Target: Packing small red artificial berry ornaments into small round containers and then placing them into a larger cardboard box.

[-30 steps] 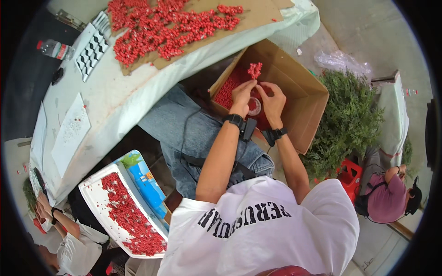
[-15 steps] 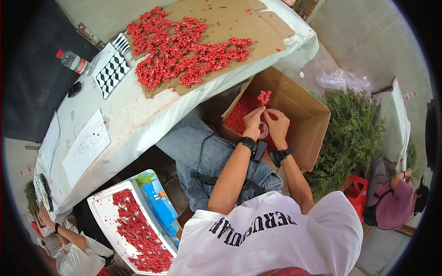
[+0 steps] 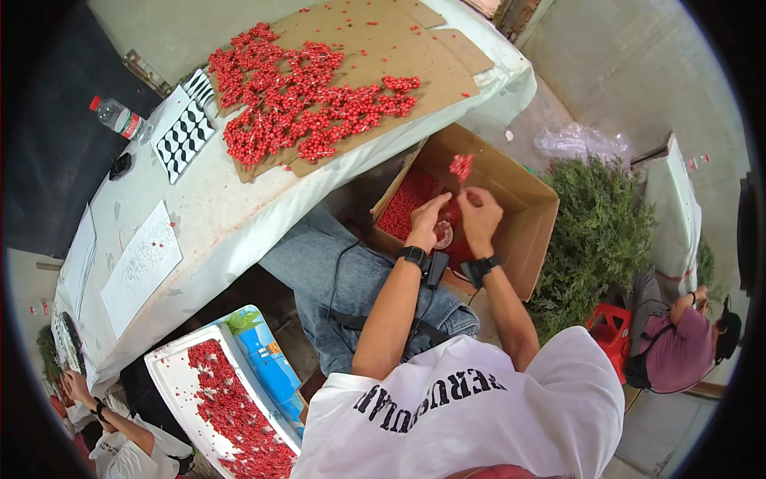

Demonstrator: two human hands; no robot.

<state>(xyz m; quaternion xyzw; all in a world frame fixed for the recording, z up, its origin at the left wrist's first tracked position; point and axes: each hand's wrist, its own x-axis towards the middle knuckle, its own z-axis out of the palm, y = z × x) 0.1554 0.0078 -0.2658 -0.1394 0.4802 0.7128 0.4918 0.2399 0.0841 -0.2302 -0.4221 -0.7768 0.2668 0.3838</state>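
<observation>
My right hand (image 3: 483,214) pinches the thin stem of a red berry sprig (image 3: 460,166), whose cluster stands upright and motion-blurred above the fingertips. My left hand (image 3: 428,219) is just left of it, fingers together, tips a little below the sprig; whatever they grip is hidden. Both hands are over an open cardboard box (image 3: 519,239) with loose red berries (image 3: 399,214) inside at its left. A small clear round container (image 3: 443,235) sits under my hands, partly covered by the left one.
Berry sprigs (image 3: 271,120) cover cardboard on the white-draped table (image 3: 183,231), beside a bottle (image 3: 120,117) and papers. A foam tray of berries (image 3: 171,383) lies at lower left. Green foliage (image 3: 590,239) and a red stool (image 3: 606,335) are right. Co-workers work at far left (image 3: 120,439) and right (image 3: 678,347).
The view has shifted between frames. My left fingertips, earlier at the sprig's stem, have dropped away from it, while the right hand and sprig have moved slightly up and right.
</observation>
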